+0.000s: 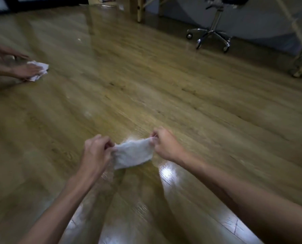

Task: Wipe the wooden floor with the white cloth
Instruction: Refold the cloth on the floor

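We held the cloth (pixel 133 153) stretched above the floor (pixel 146 85), our left hand (pixel 96 152) and right hand (pixel 165 144) each pinching an end.

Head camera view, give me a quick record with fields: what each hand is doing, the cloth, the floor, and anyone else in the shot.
left hand: pinches the cloth's left end
right hand: pinches the cloth's right end
white cloth: stretched between both hands, above the floor
wooden floor: glossy, with bright reflections near the arms
second person: hand pressing another cloth onto the floor, far left
background: swivel chair on castors
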